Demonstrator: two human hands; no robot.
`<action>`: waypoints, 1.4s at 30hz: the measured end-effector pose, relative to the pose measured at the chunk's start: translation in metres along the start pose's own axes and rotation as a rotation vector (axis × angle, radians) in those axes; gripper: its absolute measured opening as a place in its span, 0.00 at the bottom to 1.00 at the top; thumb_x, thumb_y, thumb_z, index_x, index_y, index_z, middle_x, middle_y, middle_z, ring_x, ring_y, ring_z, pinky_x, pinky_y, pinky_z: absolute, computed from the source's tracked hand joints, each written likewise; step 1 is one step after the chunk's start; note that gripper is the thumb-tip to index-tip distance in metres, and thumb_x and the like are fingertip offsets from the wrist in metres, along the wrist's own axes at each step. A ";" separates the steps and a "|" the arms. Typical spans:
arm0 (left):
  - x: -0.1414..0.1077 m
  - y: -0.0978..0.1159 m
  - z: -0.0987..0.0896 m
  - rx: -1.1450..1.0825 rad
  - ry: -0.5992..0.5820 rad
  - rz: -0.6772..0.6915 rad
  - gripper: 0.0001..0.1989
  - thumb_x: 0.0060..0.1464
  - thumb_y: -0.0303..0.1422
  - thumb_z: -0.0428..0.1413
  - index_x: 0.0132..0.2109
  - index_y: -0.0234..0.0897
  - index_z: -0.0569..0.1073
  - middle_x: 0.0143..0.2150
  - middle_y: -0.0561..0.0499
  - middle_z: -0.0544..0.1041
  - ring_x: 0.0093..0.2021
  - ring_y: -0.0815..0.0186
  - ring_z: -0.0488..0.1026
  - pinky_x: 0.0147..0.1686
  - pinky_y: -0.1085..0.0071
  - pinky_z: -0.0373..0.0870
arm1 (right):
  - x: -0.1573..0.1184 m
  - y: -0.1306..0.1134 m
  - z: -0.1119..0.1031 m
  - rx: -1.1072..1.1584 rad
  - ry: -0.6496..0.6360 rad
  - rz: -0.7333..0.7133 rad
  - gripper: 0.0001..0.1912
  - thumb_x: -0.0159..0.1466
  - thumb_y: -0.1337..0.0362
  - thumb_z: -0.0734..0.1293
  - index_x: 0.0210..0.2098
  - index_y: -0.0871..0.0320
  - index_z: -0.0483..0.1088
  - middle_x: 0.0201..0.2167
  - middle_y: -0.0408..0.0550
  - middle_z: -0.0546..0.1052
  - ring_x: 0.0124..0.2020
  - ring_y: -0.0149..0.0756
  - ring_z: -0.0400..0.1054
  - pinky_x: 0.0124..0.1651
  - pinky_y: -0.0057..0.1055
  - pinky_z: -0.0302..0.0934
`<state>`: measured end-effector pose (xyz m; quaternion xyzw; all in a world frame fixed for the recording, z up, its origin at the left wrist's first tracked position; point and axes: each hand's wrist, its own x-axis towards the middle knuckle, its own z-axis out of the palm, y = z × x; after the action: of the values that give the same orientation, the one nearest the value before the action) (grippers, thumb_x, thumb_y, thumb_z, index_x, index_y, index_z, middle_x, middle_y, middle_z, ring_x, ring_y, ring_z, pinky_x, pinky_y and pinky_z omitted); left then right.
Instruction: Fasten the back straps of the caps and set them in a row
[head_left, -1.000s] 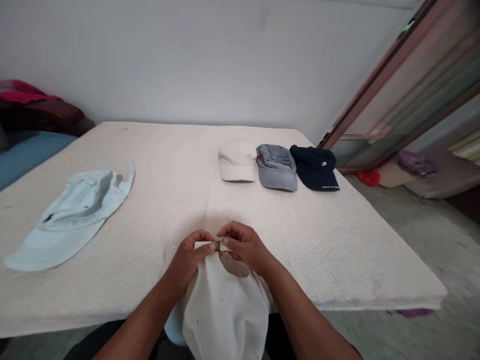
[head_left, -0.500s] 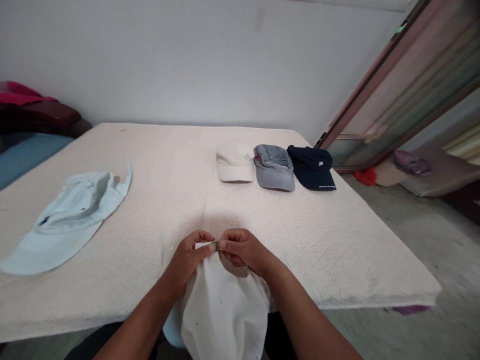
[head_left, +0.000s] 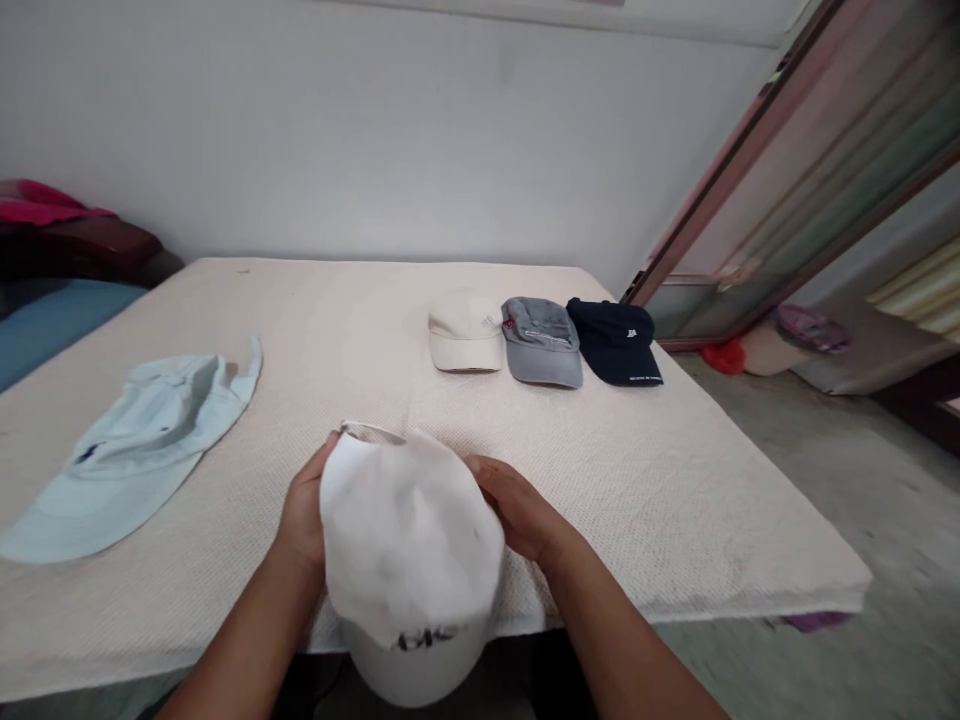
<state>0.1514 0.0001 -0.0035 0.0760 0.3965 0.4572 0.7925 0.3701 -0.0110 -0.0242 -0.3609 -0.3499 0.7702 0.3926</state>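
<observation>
A white cap (head_left: 412, 530) with dark lettering is held at the table's near edge, its brim toward me and its strap opening facing away. My left hand (head_left: 306, 505) grips the cap's left side, the fingertips partly hidden behind it. On the right side, my right hand (head_left: 517, 505) holds the cap with its fingers tucked behind the fabric. Farther back stand a cream cap (head_left: 465, 335), a grey cap (head_left: 541, 342) and a navy cap (head_left: 616, 342) in a row. A pale blue cap (head_left: 142, 430) lies tilted at the left.
A cream cloth covers the table (head_left: 750, 540). Behind it rises a white wall (head_left: 337, 140). Dark red and pink items (head_left: 67, 230) sit beyond the left edge. A sliding door frame (head_left: 720, 170) and a red bag (head_left: 724, 357) are at the right.
The white cap has been raised and turned, so its crown and lettering now show. Both hands have moved apart from the strap to the cap's sides. The view has shifted slightly.
</observation>
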 end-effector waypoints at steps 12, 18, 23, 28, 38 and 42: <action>0.018 0.017 0.006 0.123 0.212 0.376 0.19 0.63 0.33 0.38 0.45 0.38 0.74 0.28 0.53 0.80 0.36 0.59 0.77 0.35 0.67 0.75 | -0.037 -0.003 -0.032 0.098 -0.038 0.025 0.21 0.47 0.67 0.75 0.41 0.58 0.73 0.38 0.48 0.77 0.37 0.37 0.70 0.43 0.34 0.63; 0.029 -0.040 0.034 0.239 0.022 0.086 0.10 0.57 0.26 0.50 0.40 0.34 0.76 0.35 0.48 0.81 0.35 0.64 0.78 0.36 0.71 0.76 | -0.073 -0.025 -0.093 0.226 0.366 -0.364 0.20 0.52 0.62 0.73 0.43 0.57 0.72 0.38 0.48 0.79 0.34 0.37 0.73 0.42 0.36 0.65; 0.035 -0.074 0.042 0.369 -0.056 -0.057 0.08 0.56 0.26 0.53 0.41 0.33 0.76 0.46 0.42 0.79 0.41 0.64 0.77 0.38 0.71 0.76 | -0.123 -0.050 -0.166 0.266 0.748 -0.631 0.19 0.51 0.64 0.72 0.43 0.54 0.73 0.36 0.45 0.81 0.35 0.37 0.74 0.44 0.36 0.66; 0.041 -0.081 0.050 0.390 0.018 0.001 0.07 0.56 0.24 0.54 0.39 0.32 0.76 0.41 0.44 0.79 0.33 0.69 0.77 0.29 0.76 0.75 | -0.164 -0.049 -0.239 0.115 1.086 -0.752 0.20 0.51 0.60 0.69 0.43 0.56 0.74 0.38 0.49 0.80 0.35 0.41 0.73 0.40 0.39 0.66; 0.046 -0.076 0.050 0.173 0.147 0.045 0.07 0.57 0.22 0.51 0.35 0.29 0.74 0.32 0.47 0.78 0.22 0.73 0.73 0.18 0.80 0.71 | -0.178 -0.047 -0.250 -0.593 1.817 -0.619 0.18 0.51 0.68 0.61 0.39 0.62 0.75 0.38 0.53 0.76 0.41 0.45 0.68 0.49 0.43 0.58; 0.044 -0.062 0.040 -0.040 0.190 0.118 0.08 0.55 0.19 0.50 0.31 0.29 0.71 0.26 0.49 0.75 0.18 0.75 0.69 0.15 0.81 0.68 | -0.140 -0.049 -0.187 -0.945 1.663 -0.838 0.14 0.56 0.69 0.59 0.38 0.62 0.74 0.36 0.52 0.76 0.38 0.41 0.69 0.45 0.38 0.60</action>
<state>0.2320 0.0086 -0.0309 0.0398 0.4556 0.5159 0.7244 0.6030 -0.0615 -0.0369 -0.7438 -0.3322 -0.1343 0.5643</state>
